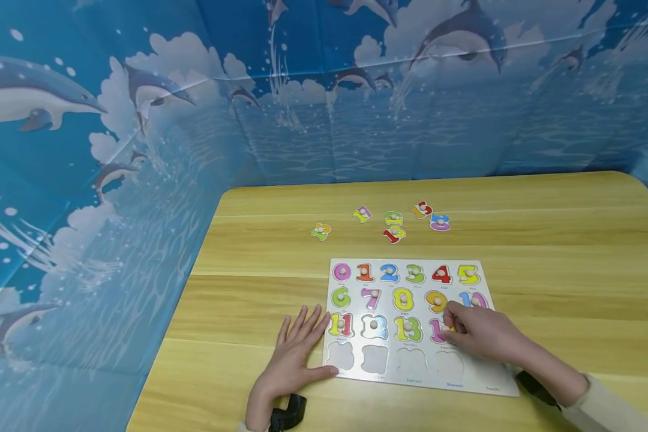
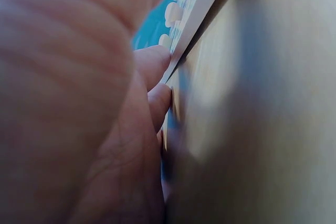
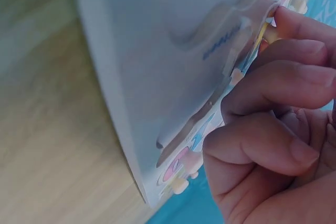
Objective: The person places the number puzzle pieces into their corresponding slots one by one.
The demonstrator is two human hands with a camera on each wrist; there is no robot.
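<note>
A white number puzzle board (image 1: 394,380) lies on the table, with knobbed number pieces set in its upper rows. My right hand (image 1: 483,331) is over the third row and pinches the number 14 piece (image 1: 436,330), which sits at its place beside the green and yellow 13 (image 1: 407,329). In the right wrist view, the thumb and fingers (image 3: 273,90) curl beside a small knob (image 3: 271,34); much of the piece is hidden. My left hand (image 1: 294,359) lies with spread fingers at the board's left edge, its thumb touching the lower left corner.
Behind the board lie loose number pieces, including a green and orange one (image 1: 321,231), a purple and yellow one (image 1: 362,214), and a blue and purple one (image 1: 440,222). Shaped recesses (image 1: 375,360) run along the board's bottom row. A dolphin-print curtain (image 1: 324,138) borders the table.
</note>
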